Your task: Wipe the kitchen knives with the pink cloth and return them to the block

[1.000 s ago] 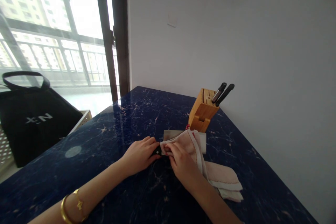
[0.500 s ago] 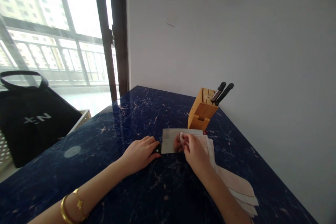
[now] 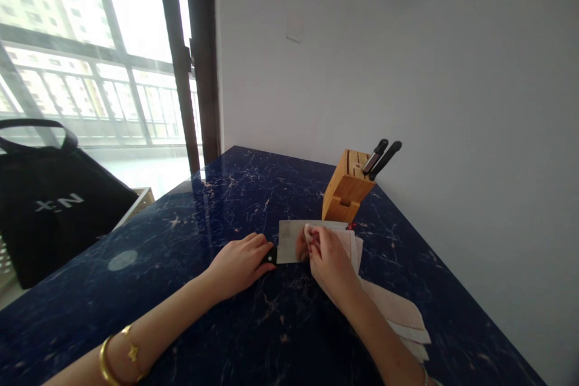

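Note:
A cleaver (image 3: 288,242) with a broad shiny blade and a black riveted handle is in front of me, its blade pointing right. Wrapped round the handle is my left hand (image 3: 242,262). My right hand (image 3: 330,259) pinches a pale pink cloth (image 3: 395,304) and presses a fold of it against the middle of the blade. The rest of the cloth trails to the right beneath my forearm. Part of the blade is hidden by the cloth and fingers, which are mirrored in the metal.
A wooden knife block (image 3: 346,187) holding two black-handled knives (image 3: 384,160) stands just beyond the blade. The dark blue marbled table (image 3: 217,205) meets a white wall. A black bag (image 3: 58,205) sits at the left, by a window.
My right hand has shifted slightly left along the blade, drawing the cloth with it. My left hand keeps its hold on the handle.

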